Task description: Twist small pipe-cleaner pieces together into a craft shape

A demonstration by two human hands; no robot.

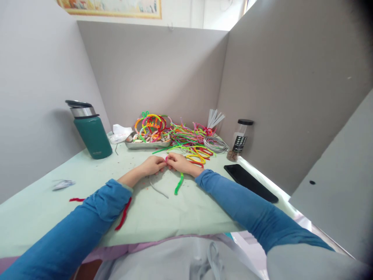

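My left hand (153, 165) and my right hand (176, 161) meet over the middle of the table, fingertips pinched together. Between them shows a small bit of pink pipe cleaner (166, 158); the fingers hide most of it. A grey wire (159, 188) runs out below my left hand toward the front. From under my right hand comes a green pipe cleaner (179, 184); whether it joins the pink bit is hidden. Red pipe cleaner (123, 214) pieces lie beside my left sleeve. Just beyond my right hand are bent yellow and red pipe cleaners (198, 156).
A metal tray (148, 145) holds several finished loop shapes and scraps. Behind my hands lies a heap of coloured pipe cleaners (186, 134) with a coil of grey wire (215, 144). A green bottle (93, 136), a clear jar (239, 140) and a black phone (250, 182) flank the workspace.
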